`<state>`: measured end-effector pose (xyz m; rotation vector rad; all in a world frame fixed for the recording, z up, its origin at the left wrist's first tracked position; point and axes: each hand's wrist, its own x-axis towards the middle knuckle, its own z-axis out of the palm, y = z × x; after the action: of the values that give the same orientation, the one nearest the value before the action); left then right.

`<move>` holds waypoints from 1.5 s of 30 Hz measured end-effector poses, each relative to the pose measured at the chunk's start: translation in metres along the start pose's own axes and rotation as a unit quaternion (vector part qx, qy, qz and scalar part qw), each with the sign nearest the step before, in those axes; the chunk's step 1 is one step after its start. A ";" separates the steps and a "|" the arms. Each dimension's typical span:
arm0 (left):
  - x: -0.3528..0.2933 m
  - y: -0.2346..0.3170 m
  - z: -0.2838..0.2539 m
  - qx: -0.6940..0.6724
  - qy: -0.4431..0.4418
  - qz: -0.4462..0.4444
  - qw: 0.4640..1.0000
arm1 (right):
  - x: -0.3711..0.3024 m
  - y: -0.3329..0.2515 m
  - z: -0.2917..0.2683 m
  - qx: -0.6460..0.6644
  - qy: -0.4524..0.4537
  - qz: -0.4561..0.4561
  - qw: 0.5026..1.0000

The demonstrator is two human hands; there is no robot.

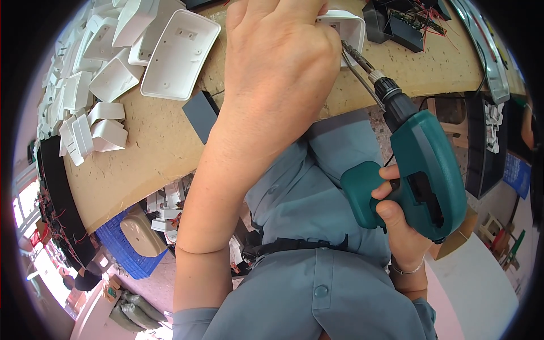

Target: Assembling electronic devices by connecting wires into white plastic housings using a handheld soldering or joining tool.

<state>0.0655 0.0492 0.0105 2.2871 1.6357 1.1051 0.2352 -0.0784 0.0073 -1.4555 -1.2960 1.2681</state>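
Observation:
My right hand (403, 224) is wrapped around the handle of a green soldering gun (426, 150). Its dark metal tip and a thin feed tube point up and left into a small white plastic casing (352, 27) on the bench. My left hand (280, 62) reaches across to the top of the view, right against that casing. Its fingers curl away from me and are cut off by the upper edge, so what they grip is hidden. Beneath my left forearm lies a dark grey plastic box (201, 116).
Many white plastic housings (181, 54) crowd the bench (147, 164) at the left. Black cases with red wires and circuit boards (416, 25) lie at the back right. A blue crate (127, 246) stands below the bench's left edge. A black bin (486, 141) is at the right.

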 end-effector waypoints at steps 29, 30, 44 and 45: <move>0.000 0.001 0.000 0.001 -0.004 0.019 1.000 | -0.003 -0.004 0.002 0.025 -0.006 0.024 0.999; 0.000 0.001 0.001 0.005 -0.006 0.022 1.000 | -0.002 -0.005 0.002 0.021 -0.010 0.035 0.999; 0.002 0.000 -0.004 0.025 -0.033 0.026 0.999 | -0.013 0.007 -0.012 -0.026 -0.008 -0.042 0.999; 0.003 -0.001 -0.005 0.045 -0.051 0.033 0.997 | -0.012 0.006 -0.015 -0.058 -0.004 -0.075 0.995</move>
<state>0.0625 0.0505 0.0151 2.4266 1.6137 0.9272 0.2515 -0.0907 0.0067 -1.4049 -1.4768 1.1165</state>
